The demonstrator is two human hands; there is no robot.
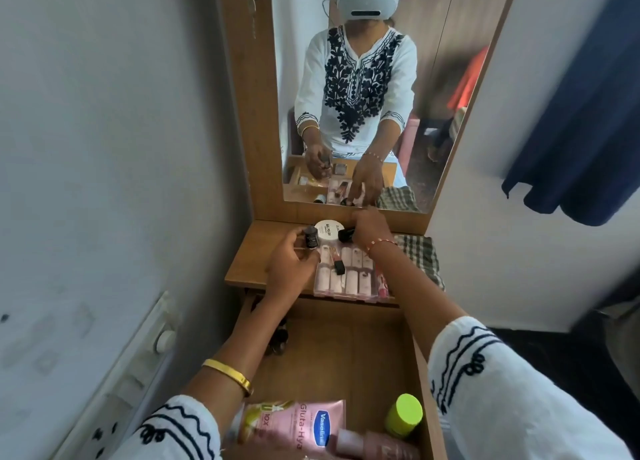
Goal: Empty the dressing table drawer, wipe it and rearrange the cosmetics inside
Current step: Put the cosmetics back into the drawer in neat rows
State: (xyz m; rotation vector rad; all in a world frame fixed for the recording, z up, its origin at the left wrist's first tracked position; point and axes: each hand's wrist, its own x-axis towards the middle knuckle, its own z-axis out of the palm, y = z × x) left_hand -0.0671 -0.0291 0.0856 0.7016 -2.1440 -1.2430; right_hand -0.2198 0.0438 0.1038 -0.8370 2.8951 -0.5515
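Note:
The wooden drawer [360, 349] stands pulled open below the dressing table top [256, 252]. My left hand [289, 267] grips a small dark nail polish bottle [68, 237] above the table top. My right hand [369, 229] reaches to the back of the table and holds another small dark bottle [346, 234]. Between them sits a white round jar [328, 230]. A clear case of press-on nails [349, 274] lies on the table. In the drawer lie a pink Vaseline lotion bottle [294, 425], a green-capped bottle [403, 415] and small dark bottles [278, 338].
A checked cloth [420, 255] lies at the right end of the table top. The mirror [363, 89] rises behind the table. A wall with a switch panel [138, 373] is close on the left. A blue cloth [581, 120] hangs at right.

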